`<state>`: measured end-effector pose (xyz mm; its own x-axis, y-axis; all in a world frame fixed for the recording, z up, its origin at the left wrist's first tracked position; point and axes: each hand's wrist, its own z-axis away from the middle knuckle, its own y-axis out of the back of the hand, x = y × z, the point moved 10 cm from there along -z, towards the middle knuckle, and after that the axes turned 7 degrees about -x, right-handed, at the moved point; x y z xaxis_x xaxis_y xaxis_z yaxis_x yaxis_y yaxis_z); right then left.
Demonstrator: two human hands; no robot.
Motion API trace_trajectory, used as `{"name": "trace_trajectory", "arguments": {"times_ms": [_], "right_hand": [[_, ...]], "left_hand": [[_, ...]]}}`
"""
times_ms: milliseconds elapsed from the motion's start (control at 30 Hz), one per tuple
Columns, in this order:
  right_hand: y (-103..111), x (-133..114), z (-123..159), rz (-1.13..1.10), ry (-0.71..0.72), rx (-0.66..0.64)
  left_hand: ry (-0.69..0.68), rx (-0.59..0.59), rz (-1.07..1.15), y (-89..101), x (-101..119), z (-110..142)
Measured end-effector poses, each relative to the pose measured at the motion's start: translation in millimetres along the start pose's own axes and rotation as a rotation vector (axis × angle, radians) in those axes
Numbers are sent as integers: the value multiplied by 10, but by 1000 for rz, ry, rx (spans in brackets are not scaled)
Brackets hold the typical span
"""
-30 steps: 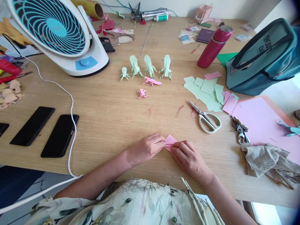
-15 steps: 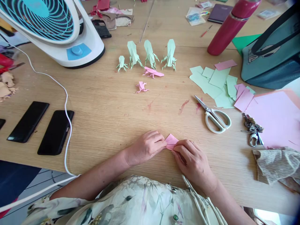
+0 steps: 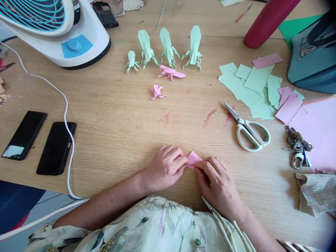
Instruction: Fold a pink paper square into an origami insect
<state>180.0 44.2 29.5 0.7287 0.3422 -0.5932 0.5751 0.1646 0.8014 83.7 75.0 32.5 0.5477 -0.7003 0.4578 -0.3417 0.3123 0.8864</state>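
Pink paper [image 3: 194, 158] is pinched between the left hand [image 3: 167, 167] and right hand [image 3: 217, 183]; scissors [image 3: 248, 129] lie beyond. Green figures [image 3: 168, 48] stand farther off.

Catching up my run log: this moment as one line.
left hand: pinches folded pink paper | right hand: pinches its other side | scissors: on wooden table, unheld

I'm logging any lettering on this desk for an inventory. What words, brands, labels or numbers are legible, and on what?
No text is legible.
Teal bag: light print, partly cut off; no letters can be made out.
Fan: no readable mark on its blue panel or knob.
Two phones: no readable text.
Red bottle, scissors: no lettering shows.
Folded pink paper: no writing shows.
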Motion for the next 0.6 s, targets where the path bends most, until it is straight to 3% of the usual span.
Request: {"name": "trace_trajectory", "arguments": {"times_ms": [333, 600], "right_hand": [[-23, 26, -12, 60, -27, -10], [-17, 55, -1, 50, -45, -15]], "left_hand": [[82, -5, -26, -34, -46, -30], [119, -78, -107, -92, -55, -64]]}}
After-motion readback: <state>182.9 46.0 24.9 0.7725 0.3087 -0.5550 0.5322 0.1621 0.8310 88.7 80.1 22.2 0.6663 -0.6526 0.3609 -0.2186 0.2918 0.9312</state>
